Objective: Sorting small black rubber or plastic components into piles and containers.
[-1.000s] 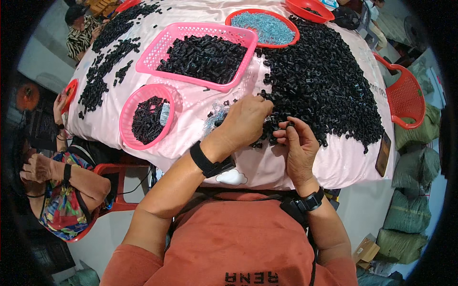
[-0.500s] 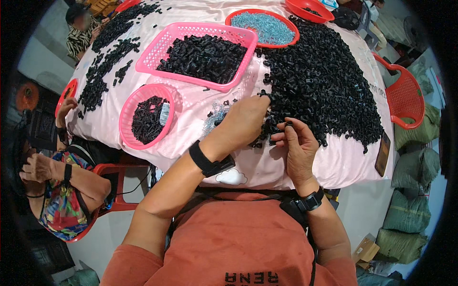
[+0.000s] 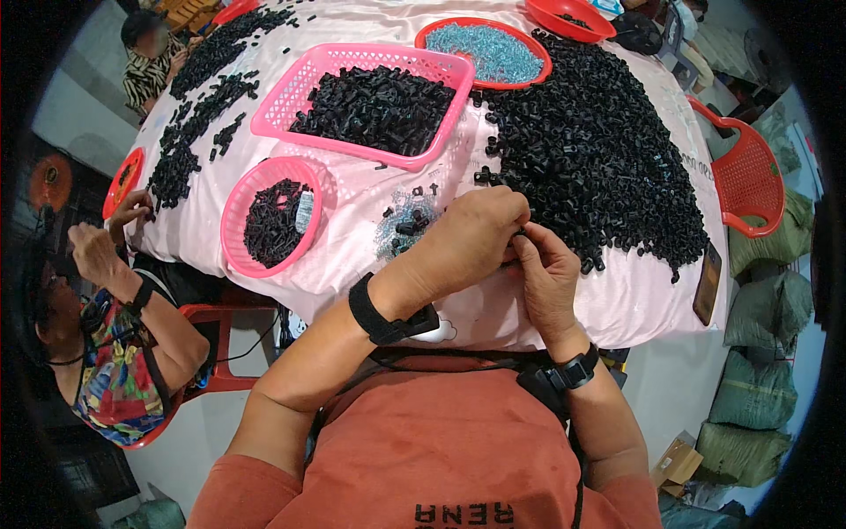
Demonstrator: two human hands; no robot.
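Note:
My left hand (image 3: 483, 227) and my right hand (image 3: 551, 275) meet at the near edge of a wide heap of small black plastic parts (image 3: 599, 150). Between thumb and fingers, my right hand pinches one small black plastic part (image 3: 518, 233). The fingers of my left hand are closed against that same spot, but its own hand hides the tips, so what it grips is unclear. Left of my left hand lies a little pile of clear bluish pieces (image 3: 392, 236) with several black parts on it.
A pink rectangular basket (image 3: 264, 119) and a round pink basket (image 3: 231, 231) hold black parts. Farther back, a red tray (image 3: 480, 85) holds clear bluish pieces. A phone (image 3: 707, 286) lies at the table's right edge. On the left sits a co-worker (image 3: 123, 361); a red chair (image 3: 749, 181) stands right.
My left hand has moved right and nearer, from the heap's edge to my right hand, so their fingertips now meet. At the left, the co-worker's hands have shifted.

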